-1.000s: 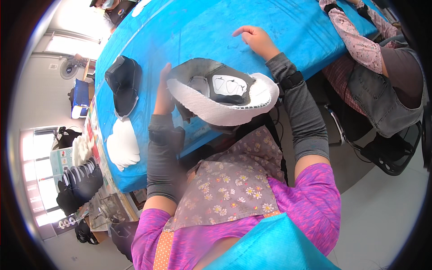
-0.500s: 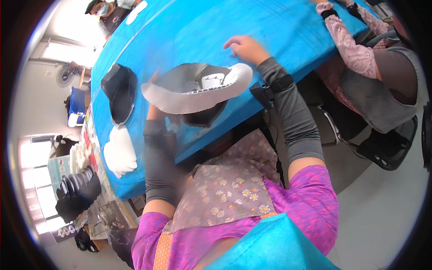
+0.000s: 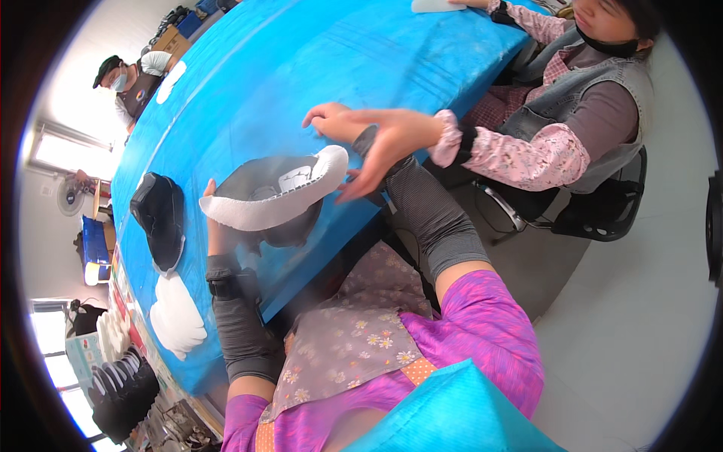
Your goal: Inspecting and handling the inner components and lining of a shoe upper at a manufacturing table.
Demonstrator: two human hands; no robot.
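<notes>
My left hand (image 3: 212,197) grips the left side of an unfinished cap (image 3: 263,181), most of its fingers hidden behind it. The cap has a dark crown, turned with its hollow up, and a white curved brim piece (image 3: 256,212) along the near edge. Beyond the cap's right end, my right hand (image 3: 331,122) is off the cap, its fingers loosely bent and apart, seemingly with nothing in them. A co-worker's hand (image 3: 388,147) reaches in across my right wrist, fingertips close to the brim's right end; whether they touch is unclear.
On the blue-covered table (image 3: 301,68), a black cap piece (image 3: 160,218) lies left of me, with white brim pieces (image 3: 177,315) nearer. The co-worker sits at the right on a black chair (image 3: 614,200). Another person (image 3: 135,87) works at the far left.
The co-worker's hand has come in from the right over my right wrist. My view has turned rightward. My left hand still holds the cap.
</notes>
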